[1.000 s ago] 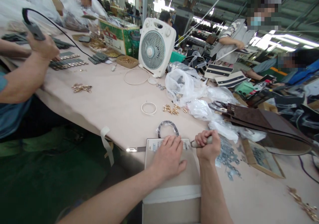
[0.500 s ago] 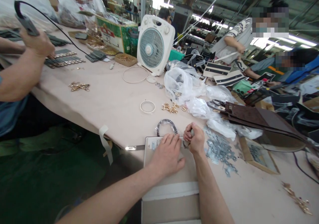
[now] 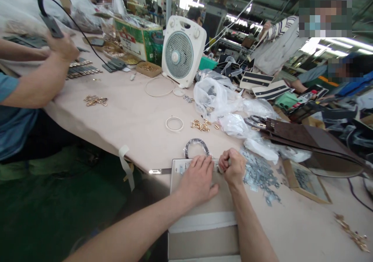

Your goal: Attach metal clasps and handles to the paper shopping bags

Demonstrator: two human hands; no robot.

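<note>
Pressing down on a pale flat panel that lies at the edge of the worktop, the left grip rests spread, its fingers apart and not closed on anything. The right grip sits just beside it, curled tight around a steel-bladed hand tool. Only a sliver of the handle shows past the fist. The bright blade runs along the panel's top edge and sticks out beyond its left side, though the stretch under the hands is hidden.

What has just changed is the right fist: a second ago it stood farther right with more handle showing, and now it has closed in next to the left grip, with the two hands nearly touching. The panel itself lies square under them.

Just past the panel sits a coil of black cord in clear film. To the right spreads a scatter of silver metal clips, with a long brown leather strap piece beyond it. Gold buckle fittings and a pale hoop lie farther up the worktop. At the far left, a co-worker's grip holds a black corded tool.
</note>
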